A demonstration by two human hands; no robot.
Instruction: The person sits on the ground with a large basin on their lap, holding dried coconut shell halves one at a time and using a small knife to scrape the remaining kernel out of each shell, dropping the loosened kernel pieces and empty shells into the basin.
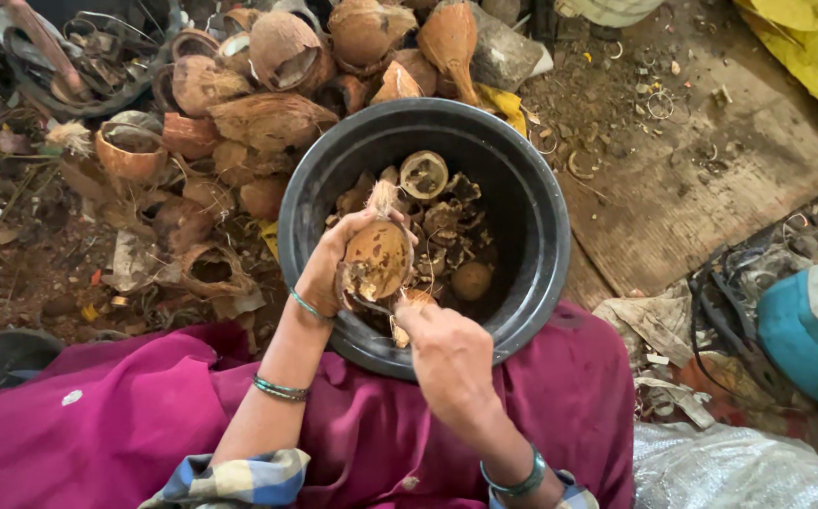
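Your left hand (326,273) grips the coconut half-shell (377,260) above the black basin (541,226). Your right hand (447,353) is clenched, apparently around a tool I can't make out. Keep the shell low so scraps drop inside.

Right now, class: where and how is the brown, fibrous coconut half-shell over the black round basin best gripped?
Cup the brown, fibrous coconut half-shell round its rounded back, coming from the left side, as the left hand does. The curved husk fills a palm, and the open face probably stays clear for the right hand working its lower edge over the black round basin.
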